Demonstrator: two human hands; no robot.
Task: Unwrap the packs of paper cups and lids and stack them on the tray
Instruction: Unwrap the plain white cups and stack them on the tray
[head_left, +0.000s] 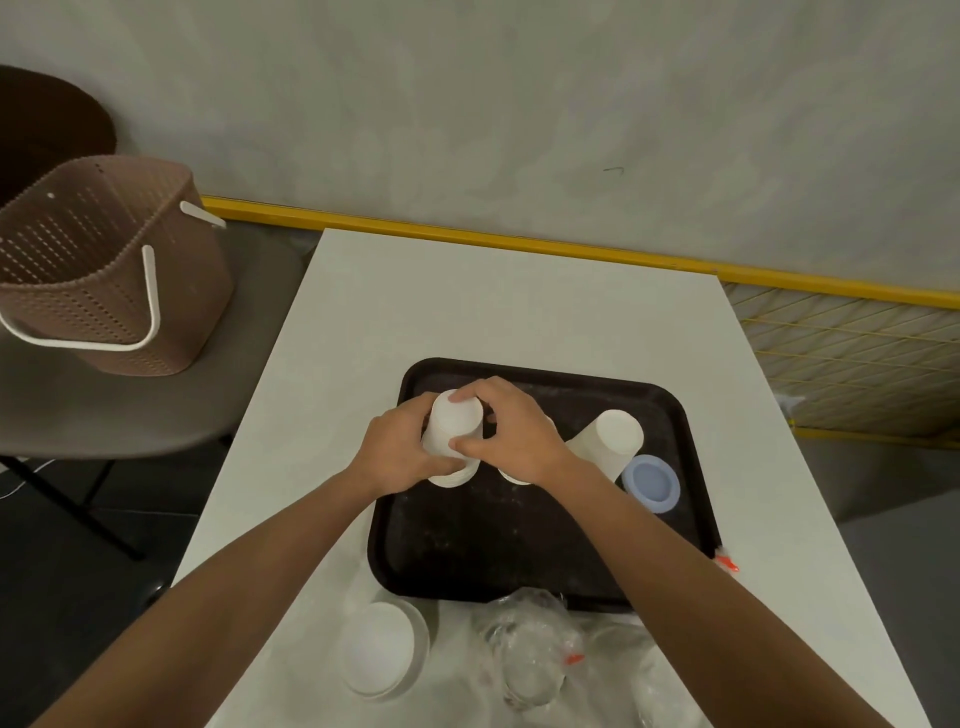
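- The left hand (400, 452) and right hand (511, 431) curl around an upside-down stack of white cups (456, 415) on the tray's (519, 545) far left
- Another cup stack (615, 434) stands right of it, blue lids (651, 482) beside

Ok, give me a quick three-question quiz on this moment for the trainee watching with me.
1. True or false: the blue lid lies on the tray.
2. What do the left hand and the right hand grip together? A) a stack of white paper cups B) a glass bottle C) a spoon
3. Fill in: the brown basket stands on a ___ beside the table.
Key: 1 true; 2 A; 3 chair.
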